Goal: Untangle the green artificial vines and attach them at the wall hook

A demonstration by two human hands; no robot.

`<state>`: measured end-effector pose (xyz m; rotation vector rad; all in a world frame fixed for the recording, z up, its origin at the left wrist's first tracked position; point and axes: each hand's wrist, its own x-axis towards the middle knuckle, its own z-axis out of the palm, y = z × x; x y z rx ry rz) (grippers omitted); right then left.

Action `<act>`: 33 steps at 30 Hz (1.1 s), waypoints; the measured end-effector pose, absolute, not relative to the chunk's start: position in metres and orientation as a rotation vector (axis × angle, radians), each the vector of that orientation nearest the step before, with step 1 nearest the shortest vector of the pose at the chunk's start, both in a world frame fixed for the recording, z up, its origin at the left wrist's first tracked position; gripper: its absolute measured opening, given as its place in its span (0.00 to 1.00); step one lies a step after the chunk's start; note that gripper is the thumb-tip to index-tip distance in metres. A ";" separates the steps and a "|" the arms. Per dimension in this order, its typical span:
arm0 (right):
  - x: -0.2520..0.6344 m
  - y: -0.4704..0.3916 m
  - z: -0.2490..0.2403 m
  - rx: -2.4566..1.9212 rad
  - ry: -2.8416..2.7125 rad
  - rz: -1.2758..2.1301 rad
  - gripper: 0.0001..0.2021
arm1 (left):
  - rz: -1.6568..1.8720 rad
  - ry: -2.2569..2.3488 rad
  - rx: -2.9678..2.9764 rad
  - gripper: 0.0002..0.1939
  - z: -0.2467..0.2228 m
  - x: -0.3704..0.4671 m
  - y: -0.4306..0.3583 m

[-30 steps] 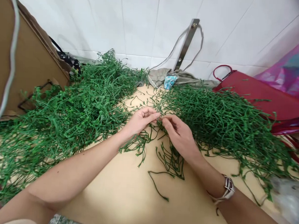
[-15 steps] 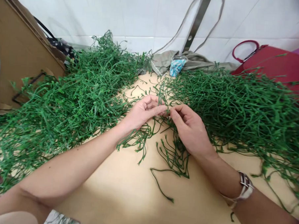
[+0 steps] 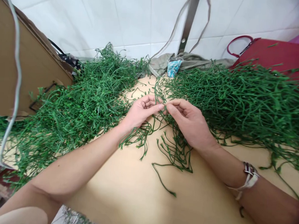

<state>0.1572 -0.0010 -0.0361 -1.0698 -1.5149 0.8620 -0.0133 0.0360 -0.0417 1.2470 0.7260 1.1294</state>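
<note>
From my remote view, left hand and right hand nearly meet over desk. Fingers closed thumb-to-index on both, pinching thin green strand between tips; exact grip too small for me to tell. I'd want light pinch, steady wrists, tips close. Left heap, right heap flank hands; loose strand nearer camera.

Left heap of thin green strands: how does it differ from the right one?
The left heap rises to a peak near the white tiled wall; the right heap has a lower, flatter top. The left heap lies by the brown cardboard box; the right heap, by the red bag. Both are tangled thin green strands on a pale yellow surface.
</note>
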 end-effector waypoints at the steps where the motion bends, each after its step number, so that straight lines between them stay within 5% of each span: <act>1: 0.157 0.000 -0.037 -1.061 -1.514 0.868 0.07 | 1.141 0.738 1.263 0.20 -0.041 -0.013 0.036; 15: 0.154 0.000 -0.033 -1.064 -1.687 0.568 0.05 | 1.198 0.684 1.312 0.19 -0.042 -0.010 0.032; 25: 0.184 0.032 -0.040 -1.154 -1.093 0.872 0.10 | 1.308 0.635 1.149 0.18 -0.029 -0.010 0.028; 29: 0.169 0.017 -0.028 -1.000 -1.244 0.960 0.03 | 1.289 0.682 1.065 0.18 -0.032 -0.008 0.027; 33: 0.156 0.005 -0.024 -1.107 -1.611 0.848 0.10 | 1.301 0.691 1.083 0.16 -0.032 -0.007 0.024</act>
